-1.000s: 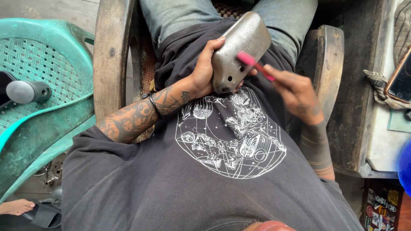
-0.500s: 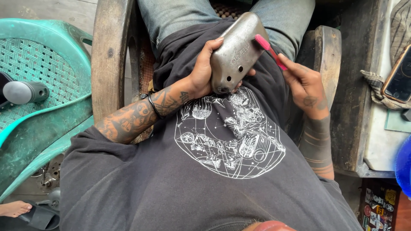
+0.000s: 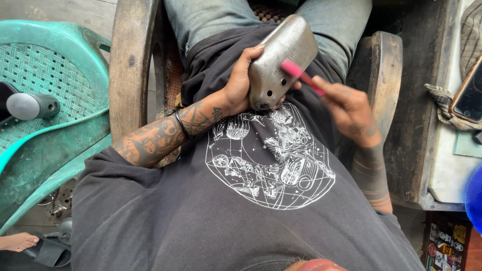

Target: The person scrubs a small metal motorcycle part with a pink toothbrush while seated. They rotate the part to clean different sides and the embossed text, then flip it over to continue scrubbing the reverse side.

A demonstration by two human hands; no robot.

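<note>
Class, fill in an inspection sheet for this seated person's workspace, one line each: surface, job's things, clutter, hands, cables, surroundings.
Surface: no table; work is held over the lap, in a wooden armchair.
Job's things: grey metal casing with holes; pink-handled tool laid against it.
Clutter: phone and cloth on the ledge to the person's right.
Hands: left hand grips the casing; right hand grips the pink tool.
Cables: nothing seen.
Surroundings: green plastic chair carrying a grey cylindrical object; another person's bare foot at lower left.
</note>
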